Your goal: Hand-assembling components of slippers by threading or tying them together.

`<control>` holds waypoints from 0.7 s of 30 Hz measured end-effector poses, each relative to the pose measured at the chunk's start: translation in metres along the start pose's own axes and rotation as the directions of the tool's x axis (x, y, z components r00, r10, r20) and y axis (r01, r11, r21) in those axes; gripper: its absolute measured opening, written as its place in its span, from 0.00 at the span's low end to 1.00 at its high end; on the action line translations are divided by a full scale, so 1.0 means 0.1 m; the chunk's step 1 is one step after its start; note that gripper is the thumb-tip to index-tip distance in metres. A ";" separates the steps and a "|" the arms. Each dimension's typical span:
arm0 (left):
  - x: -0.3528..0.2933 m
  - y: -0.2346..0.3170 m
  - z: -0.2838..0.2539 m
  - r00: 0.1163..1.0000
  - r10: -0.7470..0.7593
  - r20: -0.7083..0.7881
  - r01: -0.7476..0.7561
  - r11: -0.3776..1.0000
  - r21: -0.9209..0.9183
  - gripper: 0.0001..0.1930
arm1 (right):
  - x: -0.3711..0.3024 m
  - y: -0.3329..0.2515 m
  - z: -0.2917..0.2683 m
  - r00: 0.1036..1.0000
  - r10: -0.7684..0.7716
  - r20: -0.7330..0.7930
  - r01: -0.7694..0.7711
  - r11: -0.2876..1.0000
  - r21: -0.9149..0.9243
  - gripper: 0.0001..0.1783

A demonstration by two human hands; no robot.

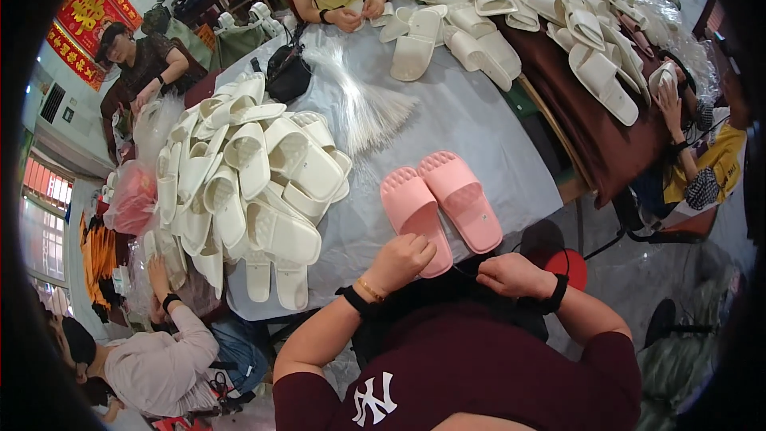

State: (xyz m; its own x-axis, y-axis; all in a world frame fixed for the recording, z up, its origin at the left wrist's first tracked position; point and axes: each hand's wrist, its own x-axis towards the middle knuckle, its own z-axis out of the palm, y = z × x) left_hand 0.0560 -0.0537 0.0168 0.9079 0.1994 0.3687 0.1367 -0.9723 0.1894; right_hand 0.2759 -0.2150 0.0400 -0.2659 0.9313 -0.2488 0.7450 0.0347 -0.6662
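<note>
A pair of pink slippers (465, 206) lies side by side at the table's near edge, straps toward the far side. My left hand (401, 262) is closed, its fingers curled beside the heel end of the left slipper and partly overlapping it. I cannot make out what its fingertips hold, if anything. To the right, just off the near edge, my right hand (517, 275) is closed too, below the right slipper's heel. Its fingertips point inward, and what they may grip is hidden. A thin dark line shows between the two hands. Both wrists wear black bands.
A big heap of white slippers (263, 168) covers the table's left side. Beyond it lie a bundle of clear thin strips (363, 104) and a black bag (287, 72). More white slippers (594, 72) pile on a brown-covered table. Several people work around both tables.
</note>
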 end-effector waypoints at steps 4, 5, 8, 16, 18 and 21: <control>0.04 -0.14 0.15 0.999 0.045 -0.016 -0.044 0.998 0.053 0.04 | 0.02 0.08 0.09 0.998 0.049 -0.028 -0.049 0.999 0.002 0.15; 0.04 -0.17 0.19 0.999 0.032 -0.022 -0.030 0.997 0.070 0.05 | 0.03 0.09 0.10 0.998 0.067 -0.009 -0.066 0.998 0.021 0.16; 0.01 -0.21 0.24 0.998 0.016 -0.055 -0.010 0.994 0.112 0.04 | 0.06 0.06 0.11 0.994 0.097 0.044 -0.101 0.989 0.106 0.17; -0.01 -0.19 0.22 0.998 -0.024 -0.061 0.033 0.988 0.153 0.04 | 0.12 0.02 0.23 0.965 0.182 0.192 -0.239 0.910 0.339 0.19; -0.01 -0.20 0.22 0.997 -0.037 -0.065 0.047 0.986 0.158 0.05 | 0.16 0.01 0.21 0.941 0.266 0.207 -0.325 0.883 0.340 0.20; 0.00 -0.14 0.14 0.990 -0.136 -0.036 0.139 0.983 0.123 0.14 | 0.26 0.04 0.19 0.967 0.252 0.039 -0.254 0.937 0.242 0.19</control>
State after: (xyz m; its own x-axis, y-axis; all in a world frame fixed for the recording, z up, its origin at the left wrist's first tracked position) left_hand 0.0598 -0.0421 0.0018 0.8661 0.3338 0.3722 0.3093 -0.9426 0.1257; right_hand 0.2601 -0.1981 0.0177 -0.0936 0.8950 -0.4361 0.6173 -0.2915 -0.7308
